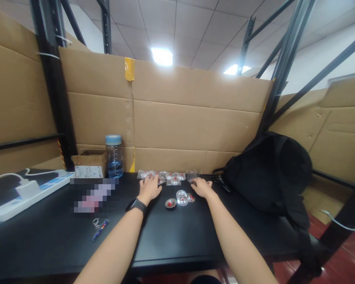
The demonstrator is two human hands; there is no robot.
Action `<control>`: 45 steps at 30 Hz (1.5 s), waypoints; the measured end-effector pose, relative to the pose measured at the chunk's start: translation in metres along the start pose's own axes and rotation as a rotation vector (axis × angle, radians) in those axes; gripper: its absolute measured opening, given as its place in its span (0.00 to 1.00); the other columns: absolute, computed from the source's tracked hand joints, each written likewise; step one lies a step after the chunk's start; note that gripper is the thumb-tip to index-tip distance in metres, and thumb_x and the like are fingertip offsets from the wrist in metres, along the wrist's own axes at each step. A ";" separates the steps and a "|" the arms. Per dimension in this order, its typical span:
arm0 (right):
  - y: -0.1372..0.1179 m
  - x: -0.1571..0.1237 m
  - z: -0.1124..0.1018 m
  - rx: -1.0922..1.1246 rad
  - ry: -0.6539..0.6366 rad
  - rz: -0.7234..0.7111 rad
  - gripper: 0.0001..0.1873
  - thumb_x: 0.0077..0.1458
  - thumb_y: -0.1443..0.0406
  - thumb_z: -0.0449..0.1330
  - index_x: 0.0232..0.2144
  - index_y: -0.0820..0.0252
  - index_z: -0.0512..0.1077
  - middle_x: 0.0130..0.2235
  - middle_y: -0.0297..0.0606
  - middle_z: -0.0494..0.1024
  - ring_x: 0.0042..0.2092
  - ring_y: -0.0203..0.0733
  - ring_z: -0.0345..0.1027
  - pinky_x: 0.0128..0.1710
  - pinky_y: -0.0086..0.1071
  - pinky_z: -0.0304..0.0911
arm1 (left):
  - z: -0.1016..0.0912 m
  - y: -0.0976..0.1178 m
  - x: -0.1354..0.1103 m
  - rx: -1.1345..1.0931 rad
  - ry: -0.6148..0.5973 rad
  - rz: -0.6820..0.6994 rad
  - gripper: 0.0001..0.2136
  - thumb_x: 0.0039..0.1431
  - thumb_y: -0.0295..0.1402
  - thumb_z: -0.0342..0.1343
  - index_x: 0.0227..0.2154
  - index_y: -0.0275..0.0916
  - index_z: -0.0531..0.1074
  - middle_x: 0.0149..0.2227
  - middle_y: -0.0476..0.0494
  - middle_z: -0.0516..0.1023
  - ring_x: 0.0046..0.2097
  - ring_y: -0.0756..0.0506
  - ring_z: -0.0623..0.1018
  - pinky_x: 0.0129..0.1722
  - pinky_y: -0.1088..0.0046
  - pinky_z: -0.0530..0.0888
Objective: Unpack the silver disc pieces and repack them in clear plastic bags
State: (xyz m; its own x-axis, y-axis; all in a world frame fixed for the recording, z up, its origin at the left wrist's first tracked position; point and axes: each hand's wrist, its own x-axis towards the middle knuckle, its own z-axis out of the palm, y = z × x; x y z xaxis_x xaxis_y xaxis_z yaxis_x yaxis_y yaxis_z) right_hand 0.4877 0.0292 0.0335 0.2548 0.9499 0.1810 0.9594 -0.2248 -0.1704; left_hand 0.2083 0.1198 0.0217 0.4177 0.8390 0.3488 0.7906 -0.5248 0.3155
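Note:
My left hand (pixel 149 189), with a dark band on the wrist, lies palm down with fingers spread over clear-wrapped packets (pixel 144 173) at the back of the table. To its right sit several more packets (pixel 174 180), each holding a round silvery piece with a red centre. My right hand (pixel 203 187) is palm down, fingers slightly bent and apart, its fingertips at a clear plastic bag (pixel 192 174). Between the hands lie unwrapped, shiny round pieces with red centres: one dish-shaped disc (pixel 170 203) alone and a small cluster of discs (pixel 182 198). Some fingertips are hard to make out.
On the left are a white power strip (pixel 44 191), a small cardboard box (pixel 90 163), a water bottle (pixel 114 157) and a keychain (pixel 101 230). A black backpack (pixel 269 173) stands at right. Cardboard panels (pixel 192 122) rise behind the black table (pixel 177 240).

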 end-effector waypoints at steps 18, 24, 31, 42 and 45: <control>-0.028 0.001 -0.006 0.677 0.253 -0.260 0.17 0.59 0.55 0.59 0.46 0.57 0.76 0.49 0.43 0.77 0.50 0.46 0.69 0.52 0.40 0.62 | -0.020 0.020 -0.002 -0.371 0.104 -0.004 0.16 0.63 0.47 0.52 0.43 0.46 0.79 0.44 0.41 0.83 0.48 0.38 0.79 0.51 0.60 0.70; -0.049 -0.010 -0.018 1.000 -0.001 -0.429 0.19 0.50 0.52 0.67 0.37 0.61 0.79 0.33 0.38 0.81 0.34 0.41 0.72 0.37 0.32 0.66 | -0.023 0.040 -0.011 -0.690 0.046 0.241 0.13 0.56 0.45 0.61 0.35 0.43 0.83 0.38 0.44 0.85 0.41 0.40 0.82 0.45 0.67 0.74; -0.054 -0.018 -0.026 1.080 -0.065 -0.364 0.19 0.47 0.50 0.68 0.27 0.61 0.79 0.26 0.36 0.78 0.28 0.40 0.70 0.33 0.33 0.66 | -0.016 0.037 -0.009 -0.751 -0.008 0.242 0.16 0.54 0.45 0.62 0.43 0.43 0.81 0.41 0.44 0.84 0.42 0.41 0.81 0.46 0.66 0.74; -0.049 -0.015 -0.026 1.149 -0.037 -0.300 0.19 0.46 0.50 0.69 0.27 0.62 0.79 0.25 0.37 0.79 0.28 0.41 0.71 0.34 0.35 0.67 | -0.009 0.029 -0.015 -0.676 -0.145 0.214 0.33 0.43 0.34 0.70 0.56 0.43 0.70 0.34 0.48 0.84 0.42 0.41 0.82 0.50 0.65 0.71; -0.050 -0.015 -0.026 1.128 -0.016 -0.308 0.18 0.48 0.51 0.68 0.27 0.62 0.80 0.24 0.37 0.79 0.28 0.41 0.71 0.34 0.34 0.67 | -0.008 0.028 -0.013 -0.617 -0.157 0.204 0.25 0.45 0.36 0.69 0.49 0.44 0.74 0.35 0.48 0.84 0.42 0.41 0.82 0.49 0.66 0.71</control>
State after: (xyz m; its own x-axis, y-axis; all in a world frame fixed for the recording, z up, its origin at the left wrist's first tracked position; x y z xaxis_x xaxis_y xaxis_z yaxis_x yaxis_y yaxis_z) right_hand 0.4393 0.0204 0.0647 0.0210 0.9352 0.3536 0.3265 0.3279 -0.8865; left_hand 0.2211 0.0926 0.0333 0.6285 0.7008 0.3373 0.3073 -0.6222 0.7200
